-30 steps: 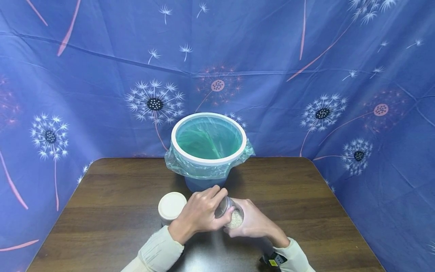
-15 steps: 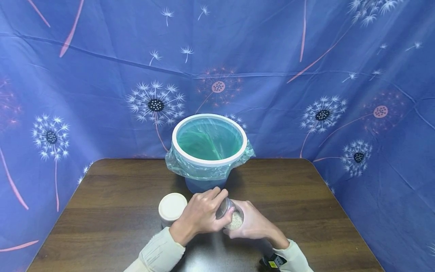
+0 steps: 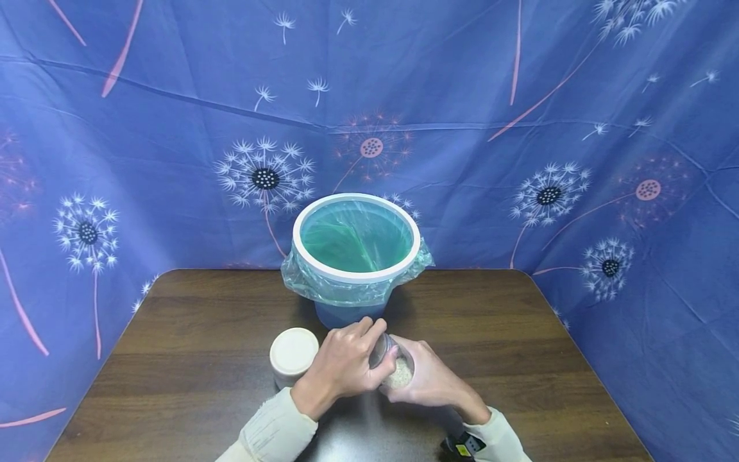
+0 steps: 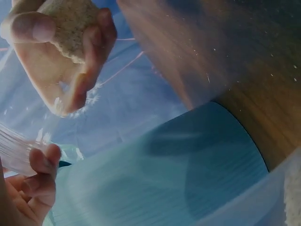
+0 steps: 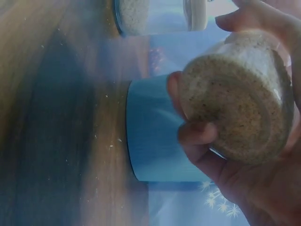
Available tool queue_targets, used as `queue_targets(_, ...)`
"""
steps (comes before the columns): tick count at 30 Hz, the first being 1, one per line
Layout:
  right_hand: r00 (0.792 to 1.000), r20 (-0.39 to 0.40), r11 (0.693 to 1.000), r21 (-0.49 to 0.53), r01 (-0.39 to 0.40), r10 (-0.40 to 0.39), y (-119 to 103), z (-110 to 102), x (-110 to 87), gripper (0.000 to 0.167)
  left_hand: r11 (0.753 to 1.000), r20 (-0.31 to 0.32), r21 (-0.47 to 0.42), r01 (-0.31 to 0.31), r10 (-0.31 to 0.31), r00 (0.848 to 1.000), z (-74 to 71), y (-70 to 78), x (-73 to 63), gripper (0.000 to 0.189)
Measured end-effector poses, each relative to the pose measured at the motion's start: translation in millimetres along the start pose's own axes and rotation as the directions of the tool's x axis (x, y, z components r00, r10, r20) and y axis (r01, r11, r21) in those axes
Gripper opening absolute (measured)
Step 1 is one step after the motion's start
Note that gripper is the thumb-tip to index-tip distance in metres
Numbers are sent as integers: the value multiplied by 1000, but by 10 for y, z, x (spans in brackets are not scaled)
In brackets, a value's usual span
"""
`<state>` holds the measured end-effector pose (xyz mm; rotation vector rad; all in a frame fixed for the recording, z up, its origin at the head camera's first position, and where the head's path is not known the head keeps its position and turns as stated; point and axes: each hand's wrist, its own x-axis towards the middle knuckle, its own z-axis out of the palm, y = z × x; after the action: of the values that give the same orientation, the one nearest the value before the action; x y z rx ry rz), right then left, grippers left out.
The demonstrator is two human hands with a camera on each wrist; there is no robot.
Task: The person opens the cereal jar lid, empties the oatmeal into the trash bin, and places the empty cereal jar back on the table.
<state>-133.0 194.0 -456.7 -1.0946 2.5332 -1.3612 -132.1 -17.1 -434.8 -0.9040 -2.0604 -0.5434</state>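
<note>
A clear jar (image 3: 399, 377) with pale, grain-like contents at its bottom is tilted between the two hands. My right hand (image 3: 432, 380) grips its lower body; in the right wrist view the speckled contents show through the jar's base (image 5: 230, 108). My left hand (image 3: 349, 360) holds the mouth end, thumb and fingers around it. Ridges show on that clear end (image 4: 16, 150) in the left wrist view. Just left of my left hand stands a second jar (image 3: 293, 353) with a cream lid; the right wrist view shows similar pale contents in it (image 5: 134, 16).
A blue bin (image 3: 346, 314) with a white rim and a green plastic liner (image 3: 329, 292) stands behind the hands. The wooden table (image 3: 190, 359) carries a few pale specks. A blue dandelion-print cloth (image 3: 173, 160) hangs behind and along the sides.
</note>
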Motion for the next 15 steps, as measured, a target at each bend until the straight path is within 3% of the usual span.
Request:
queue_targets(5, 1000, -25, 1000, -20, -6, 5, 22, 12, -8, 59, 999, 29, 10, 49, -49, 998, 12, 27, 2, 31)
queue_targets(15, 999, -39, 1000, 0, -5, 5, 45, 16, -49, 59, 998, 22, 21, 57, -58, 998, 29, 68, 10, 31)
